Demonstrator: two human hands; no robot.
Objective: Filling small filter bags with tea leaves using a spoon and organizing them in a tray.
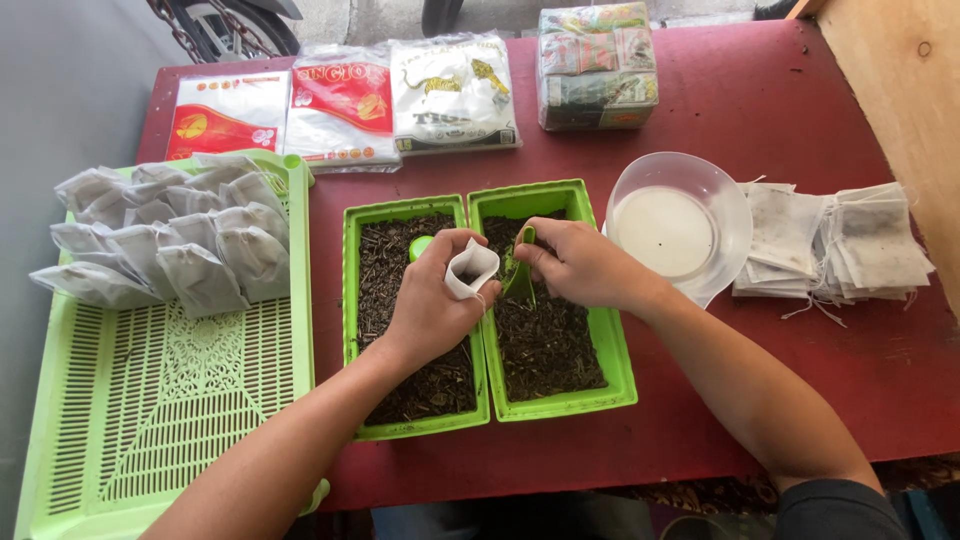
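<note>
Bare table (760,390) lies open along the lower right of the frame and in a strip above the two green trays (550,405). Packets (400,100) block the top edge, a clear bowl (735,215) and stacked empty bags (850,245) crowd the right, and the slatted basket (150,420) fills the left.

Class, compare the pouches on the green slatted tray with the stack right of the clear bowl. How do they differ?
The tray pouches look plump and lie in loose overlapping rows; the stacked pouches lie flat, piled together, strings trailing. Both are small whitish fabric bags.
</note>
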